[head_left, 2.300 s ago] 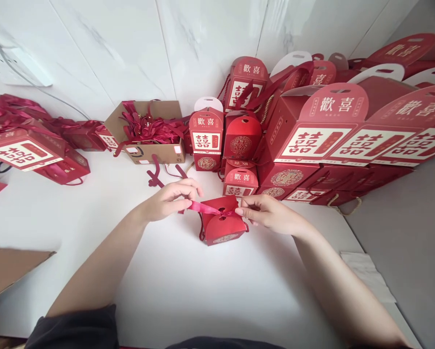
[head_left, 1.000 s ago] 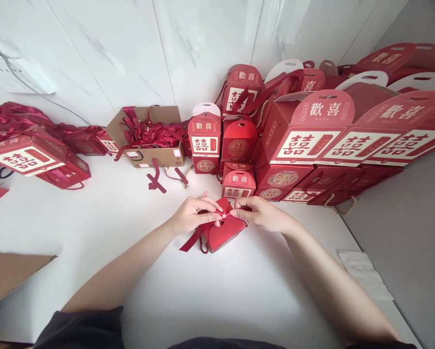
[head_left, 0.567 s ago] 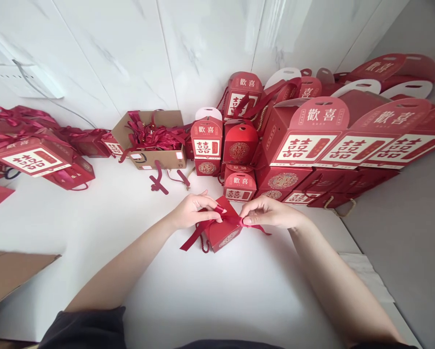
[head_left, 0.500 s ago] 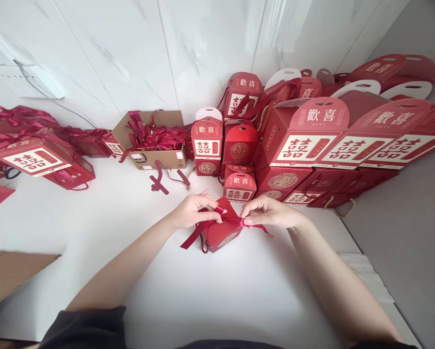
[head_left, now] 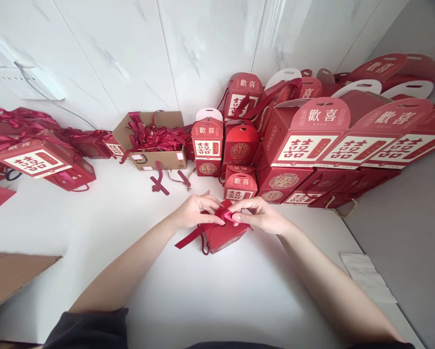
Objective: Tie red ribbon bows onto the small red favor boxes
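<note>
The left hand and the right hand are both curled, their fingertips pinching loops of a crimson satin ribbon; its long tail trails off leftward; the ribbon crosses the top of a small red cardboard gift box, which sits on a white tabletop directly beneath the hands; farther off lie loose dark-red ribbon strips; beyond them, a brown corrugated carton holds tangled red ribbons; to its right, red gift boxes printed with double-happiness characters stand stacked against a white marble wall.
</note>
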A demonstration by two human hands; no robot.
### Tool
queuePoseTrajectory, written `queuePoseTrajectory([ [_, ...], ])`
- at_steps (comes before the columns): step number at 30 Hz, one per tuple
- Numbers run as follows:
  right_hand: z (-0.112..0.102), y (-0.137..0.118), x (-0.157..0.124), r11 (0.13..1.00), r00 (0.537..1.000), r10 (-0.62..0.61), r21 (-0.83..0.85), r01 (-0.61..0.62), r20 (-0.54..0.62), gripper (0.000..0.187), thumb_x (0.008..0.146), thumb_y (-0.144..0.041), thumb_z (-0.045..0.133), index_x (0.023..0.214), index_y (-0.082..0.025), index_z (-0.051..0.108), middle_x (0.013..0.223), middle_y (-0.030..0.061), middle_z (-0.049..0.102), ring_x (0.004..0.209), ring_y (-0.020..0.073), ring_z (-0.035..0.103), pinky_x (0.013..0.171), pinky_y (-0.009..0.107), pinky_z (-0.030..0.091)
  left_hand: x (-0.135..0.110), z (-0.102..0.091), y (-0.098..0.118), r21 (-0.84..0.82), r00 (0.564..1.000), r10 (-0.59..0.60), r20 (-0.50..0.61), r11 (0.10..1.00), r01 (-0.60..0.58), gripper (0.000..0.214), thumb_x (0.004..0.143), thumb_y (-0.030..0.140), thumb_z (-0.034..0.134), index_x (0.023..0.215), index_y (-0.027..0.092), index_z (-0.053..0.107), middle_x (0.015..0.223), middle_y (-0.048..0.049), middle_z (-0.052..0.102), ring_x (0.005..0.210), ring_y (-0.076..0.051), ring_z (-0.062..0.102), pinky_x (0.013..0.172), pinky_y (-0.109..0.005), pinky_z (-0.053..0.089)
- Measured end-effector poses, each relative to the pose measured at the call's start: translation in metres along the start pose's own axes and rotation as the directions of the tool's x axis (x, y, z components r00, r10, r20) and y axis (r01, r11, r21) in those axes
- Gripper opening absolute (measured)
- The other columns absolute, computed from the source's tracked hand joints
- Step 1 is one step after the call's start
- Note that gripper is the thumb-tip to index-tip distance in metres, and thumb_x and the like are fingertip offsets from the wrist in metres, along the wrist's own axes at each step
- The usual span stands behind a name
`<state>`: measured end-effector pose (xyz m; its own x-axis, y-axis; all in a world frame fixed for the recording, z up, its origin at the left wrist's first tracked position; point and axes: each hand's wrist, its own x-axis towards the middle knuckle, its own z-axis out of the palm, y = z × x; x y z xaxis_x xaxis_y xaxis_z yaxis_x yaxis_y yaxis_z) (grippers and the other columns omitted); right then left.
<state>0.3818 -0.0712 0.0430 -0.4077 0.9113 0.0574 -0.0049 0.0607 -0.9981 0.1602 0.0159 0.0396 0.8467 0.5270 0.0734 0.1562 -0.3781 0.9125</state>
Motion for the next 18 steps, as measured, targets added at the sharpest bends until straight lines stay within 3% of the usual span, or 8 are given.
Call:
queuePoseTrajectory([
  [4,0.013,0.0,0.002,0.99,0.995,-0.079,-0.122,0.071,-0.067,0.023,0.089,-0.032,0.063,0.105,-0.018,0.073,0.082,0.0039,0.07,0.075,0.0141,0.062,0.073,0.028,0.049,-0.001,0.001,0.005,0.046,1.0,0.02,-0.004,0.999,-0.02,0.024,0.071,0.038,0.078,0.083,0.017,0.076,0.089,-0.0062,0.075,0.093,-0.019,0.067,0.121,-0.046,0.01],
  [8,0.02,0.002,0.003,0.944,0.982,-0.173,-0.297,0.144,-0.076,0.024,0.092,-0.03,0.056,0.109,-0.021,0.07,0.083,0.0037,0.07,0.068,0.0131,0.06,0.067,0.027,0.047,-0.002,0.002,0.01,0.116,1.0,0.012,-0.017,0.993,-0.01,0.022,0.073,0.037,0.076,0.083,0.018,0.074,0.094,-0.0045,0.074,0.091,-0.019,0.068,0.12,-0.047,0.01],
  [10,0.023,0.0,0.002,0.9,0.975,-0.214,-0.398,0.175,-0.054,0.025,0.094,-0.027,0.053,0.112,-0.023,0.069,0.084,0.0037,0.07,0.068,0.0134,0.061,0.067,0.028,0.046,-0.002,0.003,0.011,0.134,1.0,0.012,-0.016,0.991,-0.01,0.021,0.073,0.036,0.077,0.083,0.019,0.074,0.095,-0.0029,0.073,0.091,-0.018,0.067,0.12,-0.046,0.01],
  [15,0.024,-0.009,-0.001,0.734,0.959,-0.282,-0.636,0.238,0.033,0.026,0.093,-0.018,0.052,0.112,-0.027,0.067,0.096,0.0027,0.071,0.089,0.018,0.064,0.088,0.035,0.041,-0.003,0.002,0.014,0.114,1.0,0.025,0.01,0.993,-0.026,0.019,0.077,0.037,0.073,0.082,0.018,0.075,0.094,-0.0047,0.073,0.098,-0.02,0.065,0.12,-0.043,0.015],
  [18,0.021,-0.011,-0.002,0.815,0.966,-0.243,-0.559,0.155,-0.087,0.021,0.093,-0.026,0.053,0.112,-0.024,0.063,0.089,0.0025,0.068,0.081,0.0162,0.061,0.081,0.032,0.044,-0.003,0.003,0.013,0.133,1.0,0.016,0.001,0.991,-0.016,0.02,0.083,0.037,0.067,0.078,0.019,0.074,0.094,-0.0049,0.073,0.096,-0.019,0.066,0.12,-0.043,0.013],
])
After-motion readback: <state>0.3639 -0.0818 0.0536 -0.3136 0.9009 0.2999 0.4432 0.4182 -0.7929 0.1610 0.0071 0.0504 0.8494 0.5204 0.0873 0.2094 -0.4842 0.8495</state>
